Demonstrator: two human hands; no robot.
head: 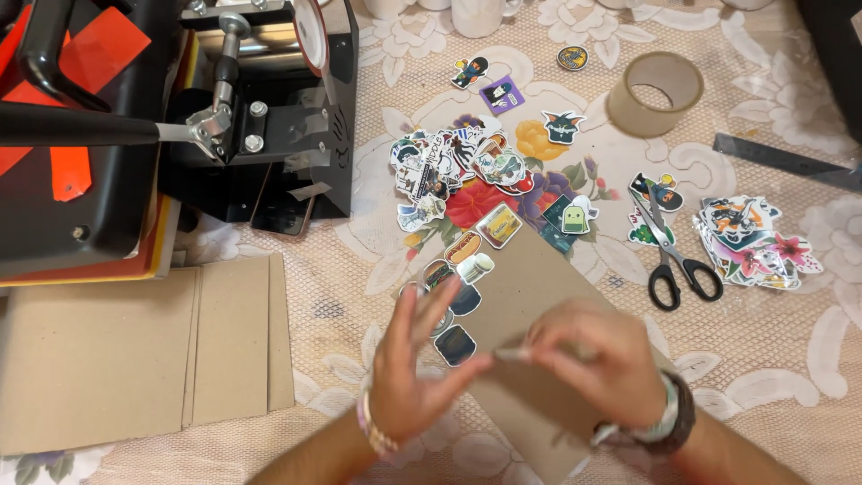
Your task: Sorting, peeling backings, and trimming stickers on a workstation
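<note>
At the far left we see a black heat press machine (pixel 135 135) with orange parts, and in front of it a stack of brown cardboard sheets (pixel 135 355) lies flat on the lace tablecloth (pixel 808 359). Moving to the right, our left hand (pixel 413 368) is raised over the table with the fingers spread apart and a little blurred; only the thumb reaches toward the right hand. Between the two hands there is a small pale sticker piece (pixel 514 353), and we cannot tell exactly how the left thumb touches it. The right hand (pixel 593 359) has its fingers bent together and pinched on this piece. Both hands are above a brown cardboard sheet (pixel 530 278) that lies tilted on the table, and a row of stickers (pixel 467 269) lies along its left edge. Behind it a pile of stickers (pixel 449 166) is spread out. Further right are a roll of brown tape (pixel 655 92), black-handled scissors (pixel 678 251), another sticker heap (pixel 750 242), and a dark ruler (pixel 786 160).
</note>
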